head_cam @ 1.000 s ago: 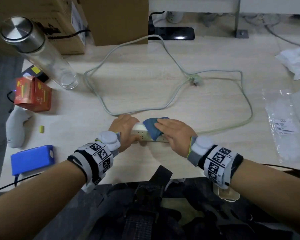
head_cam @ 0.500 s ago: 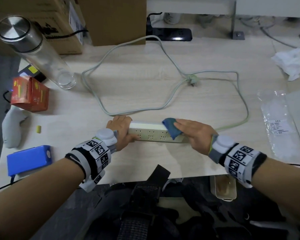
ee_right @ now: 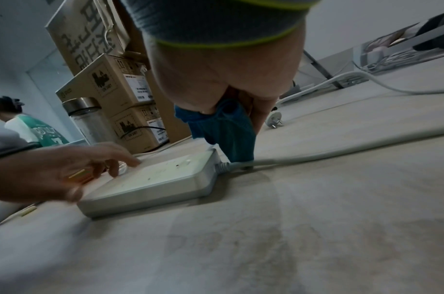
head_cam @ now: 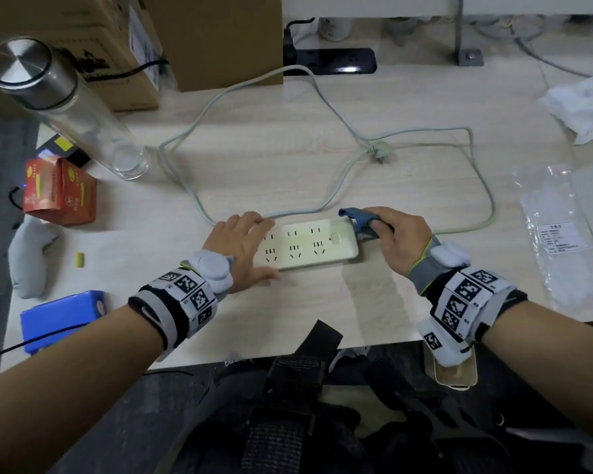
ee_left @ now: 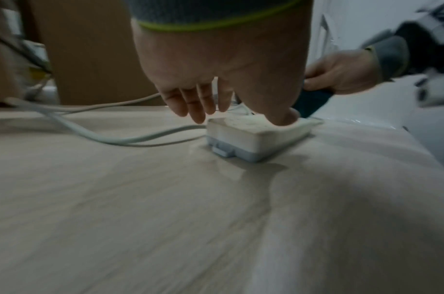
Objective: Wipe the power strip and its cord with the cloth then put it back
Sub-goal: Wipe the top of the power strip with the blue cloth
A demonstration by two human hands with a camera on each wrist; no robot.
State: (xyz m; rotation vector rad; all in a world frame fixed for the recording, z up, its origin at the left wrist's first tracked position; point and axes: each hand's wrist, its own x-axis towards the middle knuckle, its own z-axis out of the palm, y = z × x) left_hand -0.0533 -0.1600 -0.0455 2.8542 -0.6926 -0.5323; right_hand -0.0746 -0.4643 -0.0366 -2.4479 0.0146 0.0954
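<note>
A cream power strip [head_cam: 308, 246] lies flat near the table's front edge. My left hand [head_cam: 243, 246] rests over its left end with the fingers spread and fairly straight; the thumb [ee_left: 281, 111] presses on the top. My right hand [head_cam: 396, 234] grips a bunched blue cloth [head_cam: 358, 220] at the strip's right end. There the cloth [ee_right: 225, 131] hangs down onto the cord [ee_right: 341, 155] just past the strain relief. The pale cord [head_cam: 486, 206] loops round the table, and its plug [head_cam: 380, 152] lies loose in the middle.
A glass bottle with a steel cap [head_cam: 65, 104], a red box [head_cam: 59, 189], a blue box [head_cam: 62, 316] and cardboard boxes [head_cam: 213, 35] stand at the left and back. Crumpled tissue [head_cam: 582, 104] and a plastic bag [head_cam: 555, 241] lie at the right. A person [ee_right: 34, 129] sits beyond the table.
My right hand has slid the cloth to the right along the strip, from its middle to the cord end, baring the sockets. My left hand stayed at the left end and flattened out.
</note>
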